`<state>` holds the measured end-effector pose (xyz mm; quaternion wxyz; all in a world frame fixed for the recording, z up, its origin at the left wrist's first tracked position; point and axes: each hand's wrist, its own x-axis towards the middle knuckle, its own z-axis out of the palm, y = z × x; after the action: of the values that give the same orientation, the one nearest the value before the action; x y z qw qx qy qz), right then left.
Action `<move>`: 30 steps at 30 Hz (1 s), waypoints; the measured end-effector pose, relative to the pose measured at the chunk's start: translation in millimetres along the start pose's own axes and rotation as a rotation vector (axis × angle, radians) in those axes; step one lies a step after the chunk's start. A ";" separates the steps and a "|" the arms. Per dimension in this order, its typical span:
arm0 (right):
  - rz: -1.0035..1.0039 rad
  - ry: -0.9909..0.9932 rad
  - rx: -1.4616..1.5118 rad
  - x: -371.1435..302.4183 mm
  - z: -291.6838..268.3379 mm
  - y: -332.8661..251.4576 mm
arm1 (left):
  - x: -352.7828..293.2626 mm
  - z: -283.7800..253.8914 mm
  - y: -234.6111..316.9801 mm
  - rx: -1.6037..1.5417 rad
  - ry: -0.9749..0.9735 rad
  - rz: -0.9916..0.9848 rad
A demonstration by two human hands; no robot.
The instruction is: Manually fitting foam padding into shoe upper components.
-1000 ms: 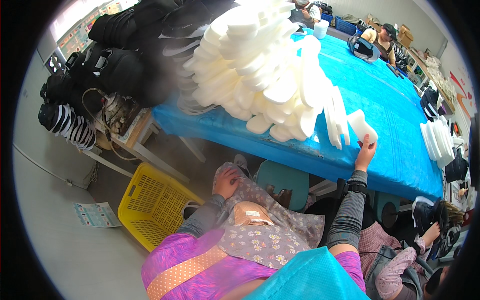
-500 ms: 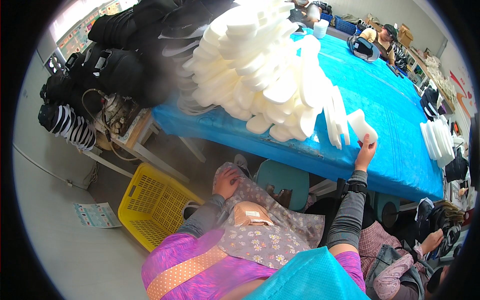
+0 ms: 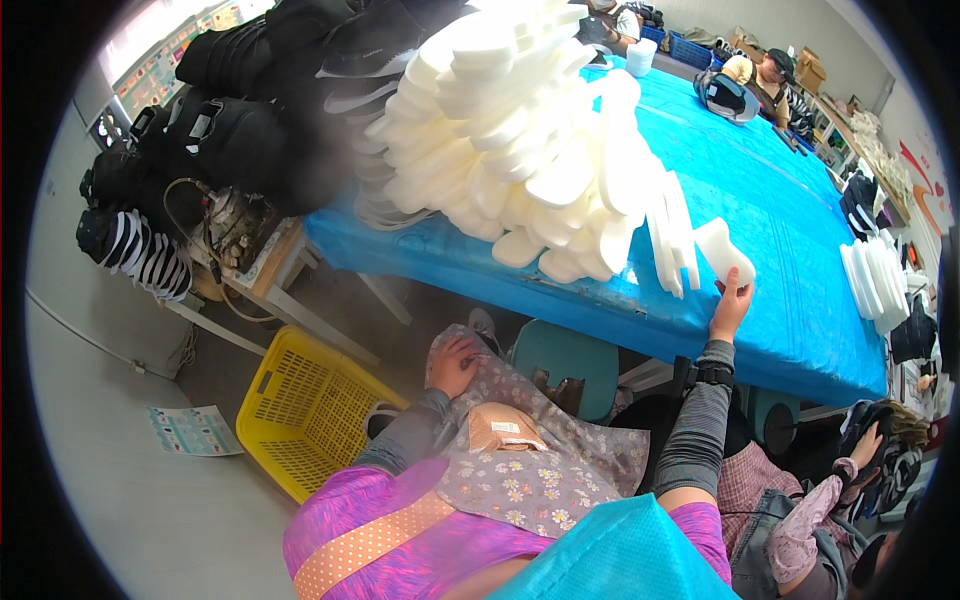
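Note:
My right hand (image 3: 733, 308) is closed on the near end of a curved white foam insole (image 3: 724, 250), with the thumb and fingers around its edge. The piece is held at the near side of the blue-covered table (image 3: 770, 340). Just left of it a few more foam pieces (image 3: 670, 235) stand on edge, beside a big heap of white foam insoles (image 3: 520, 130). My left hand (image 3: 453, 367) lies on my knee over the flowered apron (image 3: 530, 470), fingers loosely bent and apart, apparently with nothing in them.
A yellow plastic basket (image 3: 310, 410) stands on the floor at the left, near a teal stool (image 3: 570, 365). Black shoe uppers (image 3: 230, 140) are piled at the far left. Another stack of white pieces (image 3: 875, 285) is at the right, where a co-worker's hand (image 3: 866, 445) handles dark items.
My hands and the foam insole stay where they were. The co-worker's hand at the right has moved up a little, and a person at the far end has shifted into fuller view.

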<state>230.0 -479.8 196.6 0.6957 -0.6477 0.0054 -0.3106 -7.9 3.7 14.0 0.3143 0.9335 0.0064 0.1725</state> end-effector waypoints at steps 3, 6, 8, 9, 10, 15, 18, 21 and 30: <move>-0.002 0.000 -0.009 -0.2 0.4 0.0 | -0.1 -0.4 -0.5 -0.010 0.005 0.008; -0.003 0.004 -0.009 0.4 0.2 0.7 | -0.2 -0.5 -1.5 -0.026 -0.035 -0.011; -0.002 0.004 -0.011 0.4 0.1 1.1 | 0.0 -0.4 -1.5 -0.035 -0.038 -0.023; -0.001 0.003 -0.013 0.4 0.2 1.2 | -0.1 -0.5 -1.3 -0.035 -0.038 -0.023; -0.001 0.003 -0.013 0.5 0.1 1.1 | -0.2 -0.6 -1.1 -0.031 -0.039 -0.024; -0.010 -0.007 -0.011 1.0 -1.5 2.2 | 0.3 1.0 -0.5 -0.010 0.010 -0.001; -0.001 -0.005 -0.011 0.5 -0.7 1.0 | 1.2 -0.9 1.5 -0.011 0.005 -0.005; 0.006 -0.005 -0.008 -0.5 0.2 -0.7 | 1.5 -3.3 3.6 0.008 -0.008 -0.004; 0.002 0.004 -0.003 -0.2 0.3 -1.0 | 0.5 -1.2 -0.7 -0.032 -0.032 -0.012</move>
<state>229.5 -479.4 197.5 0.6951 -0.6481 0.0079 -0.3110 -7.8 5.1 14.6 0.3304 0.9309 0.0043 0.1554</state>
